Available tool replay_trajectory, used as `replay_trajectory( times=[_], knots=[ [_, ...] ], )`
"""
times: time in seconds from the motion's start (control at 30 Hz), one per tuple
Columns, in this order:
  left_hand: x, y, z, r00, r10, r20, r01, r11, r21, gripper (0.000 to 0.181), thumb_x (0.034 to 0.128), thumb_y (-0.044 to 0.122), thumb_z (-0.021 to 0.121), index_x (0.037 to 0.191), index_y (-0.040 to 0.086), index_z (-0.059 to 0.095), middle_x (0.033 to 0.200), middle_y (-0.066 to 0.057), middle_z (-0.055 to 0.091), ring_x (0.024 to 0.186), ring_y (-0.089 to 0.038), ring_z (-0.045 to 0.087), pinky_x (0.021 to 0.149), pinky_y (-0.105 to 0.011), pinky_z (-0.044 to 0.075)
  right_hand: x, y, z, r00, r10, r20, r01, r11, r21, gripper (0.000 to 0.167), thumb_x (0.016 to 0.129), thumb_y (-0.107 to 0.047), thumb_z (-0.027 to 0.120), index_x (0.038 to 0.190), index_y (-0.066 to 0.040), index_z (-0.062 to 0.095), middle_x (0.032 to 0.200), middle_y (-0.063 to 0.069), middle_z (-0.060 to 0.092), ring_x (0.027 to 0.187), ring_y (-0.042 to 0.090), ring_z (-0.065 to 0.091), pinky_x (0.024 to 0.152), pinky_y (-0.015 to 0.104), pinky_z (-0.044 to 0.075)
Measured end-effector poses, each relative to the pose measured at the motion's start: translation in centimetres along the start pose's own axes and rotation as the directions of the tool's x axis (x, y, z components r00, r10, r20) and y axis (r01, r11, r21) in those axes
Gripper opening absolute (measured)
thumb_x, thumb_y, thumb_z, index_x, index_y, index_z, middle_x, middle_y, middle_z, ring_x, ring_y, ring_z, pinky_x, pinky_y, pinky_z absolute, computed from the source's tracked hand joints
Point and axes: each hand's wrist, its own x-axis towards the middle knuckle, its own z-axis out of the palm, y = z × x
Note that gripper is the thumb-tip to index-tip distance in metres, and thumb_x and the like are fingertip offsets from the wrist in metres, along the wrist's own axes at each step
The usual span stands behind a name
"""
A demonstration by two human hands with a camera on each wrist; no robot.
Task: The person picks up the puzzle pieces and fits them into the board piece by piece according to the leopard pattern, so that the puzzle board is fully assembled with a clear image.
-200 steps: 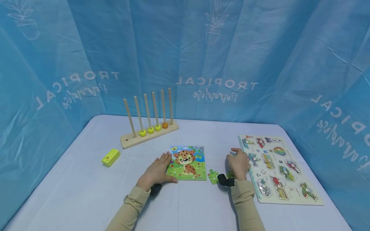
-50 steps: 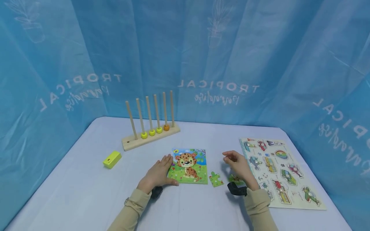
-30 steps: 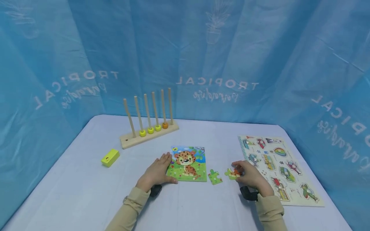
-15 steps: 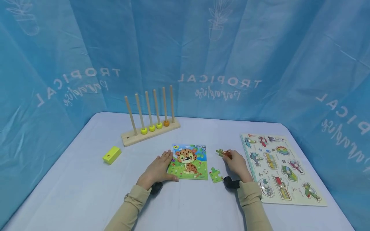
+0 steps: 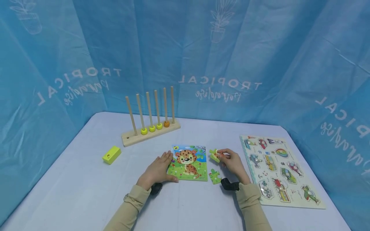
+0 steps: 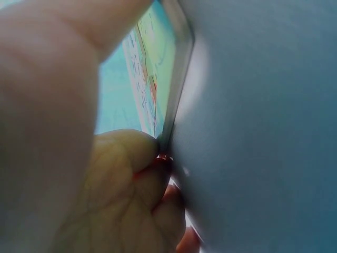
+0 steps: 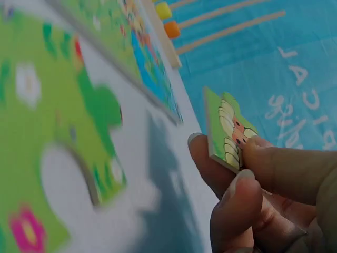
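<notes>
A square leopard picture puzzle board lies flat on the white table. My left hand rests at its left side, fingers straight along the edge and thumb at the lower left corner. In the left wrist view the board's edge shows between thumb and fingers. To the right of the board, my right hand pinches a green jigsaw piece with orange and cream paw shapes, held tilted above the table. A second green jigsaw piece with flowers lies flat, just right of the board's lower corner.
A wooden peg stand with yellow and orange beads stands behind on the left. Near it lies a yellow block. At the right is a vehicle knob-puzzle board. A blue curtain hangs behind the table.
My right hand picked up the paw-patterned jigsaw piece from beside the vehicle board, then carried it left toward the leopard board and turned it. The left hand stays at the board's edge.
</notes>
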Motion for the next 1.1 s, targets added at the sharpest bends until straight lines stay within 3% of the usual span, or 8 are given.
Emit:
replay_trajectory(
  times=[0.17, 0.3, 0.4, 0.53, 0.7, 0.97, 1.1],
  knots=[
    [0.0, 0.1, 0.0, 1.000, -0.006, -0.006, 0.006, 1.000, 0.006, 0.108, 0.0738, 0.052, 0.078, 0.151, -0.004, 0.026, 0.160, -0.021, 0.021, 0.149, -0.036, 0.019, 0.123, -0.051, 0.021, -0.3, -0.9, 0.9, 0.999, -0.004, 0.038, 0.000, 0.995, 0.101, 0.027, 0.097, -0.015, 0.058, 0.122, -0.005, 0.063, 0.073, 0.006, 0.069, 0.057, 0.011, 0.057, 0.048, 0.021, 0.040],
    [-0.2, 0.1, 0.0, 1.000, -0.008, -0.009, 0.008, 1.000, 0.001, 0.108, 0.0734, 0.051, 0.079, 0.150, -0.005, 0.026, 0.159, -0.022, 0.021, 0.149, -0.037, 0.019, 0.122, -0.051, 0.021, -0.6, -1.5, 1.8, 0.997, -0.037, 0.073, 0.026, 0.989, 0.145, 0.030, 0.097, -0.010, 0.059, 0.126, -0.002, 0.060, 0.086, 0.016, 0.069, 0.068, 0.017, 0.067, 0.057, 0.024, 0.055],
    [-0.3, 0.1, 0.0, 1.000, -0.009, -0.009, 0.009, 1.000, 0.000, 0.108, 0.0737, 0.051, 0.079, 0.150, -0.005, 0.026, 0.160, -0.021, 0.021, 0.149, -0.037, 0.019, 0.122, -0.051, 0.021, -0.8, -1.8, 2.3, 0.995, -0.045, 0.090, 0.028, 0.983, 0.180, 0.032, 0.095, -0.009, 0.060, 0.126, 0.000, 0.060, 0.089, 0.017, 0.066, 0.071, 0.019, 0.069, 0.064, 0.028, 0.060],
    [-0.3, 0.1, 0.0, 1.000, -0.007, -0.007, 0.007, 1.000, 0.002, 0.107, 0.0745, 0.050, 0.078, 0.151, -0.004, 0.025, 0.160, -0.021, 0.020, 0.149, -0.037, 0.019, 0.123, -0.051, 0.020, -0.8, -2.0, 2.7, 0.992, -0.045, 0.120, 0.021, 0.980, 0.198, 0.032, 0.094, -0.011, 0.062, 0.125, -0.002, 0.060, 0.086, 0.012, 0.065, 0.064, 0.015, 0.066, 0.057, 0.026, 0.055],
    [-0.1, 0.1, 0.0, 1.000, 0.001, -0.009, -0.001, 1.000, 0.010, 0.108, 0.0747, 0.051, 0.078, 0.151, -0.004, 0.025, 0.160, -0.021, 0.020, 0.149, -0.037, 0.019, 0.123, -0.052, 0.020, -1.0, -2.5, 3.6, 0.981, -0.103, 0.162, 0.073, 0.981, 0.182, 0.034, 0.093, -0.013, 0.065, 0.124, -0.001, 0.060, 0.084, 0.014, 0.068, 0.058, 0.016, 0.062, 0.048, 0.024, 0.045],
    [0.1, 0.0, 0.0, 1.000, 0.002, -0.004, -0.002, 1.000, 0.012, 0.108, 0.0749, 0.052, 0.077, 0.151, -0.003, 0.025, 0.160, -0.020, 0.019, 0.149, -0.036, 0.018, 0.122, -0.051, 0.021, -1.7, -3.9, 5.2, 0.971, -0.141, 0.195, 0.119, 0.986, 0.120, 0.027, 0.090, -0.012, 0.068, 0.116, -0.007, 0.064, 0.081, 0.011, 0.070, 0.056, 0.016, 0.060, 0.054, 0.029, 0.055],
    [0.1, -0.1, 0.1, 1.000, 0.004, -0.005, -0.004, 1.000, 0.009, 0.108, 0.0749, 0.052, 0.077, 0.151, -0.003, 0.024, 0.160, -0.020, 0.019, 0.149, -0.036, 0.018, 0.123, -0.051, 0.020, -1.9, -4.1, 5.8, 0.971, -0.147, 0.191, 0.131, 0.987, 0.093, 0.025, 0.089, -0.010, 0.069, 0.114, -0.009, 0.066, 0.080, 0.008, 0.071, 0.055, 0.016, 0.059, 0.053, 0.029, 0.054]
  ],
)
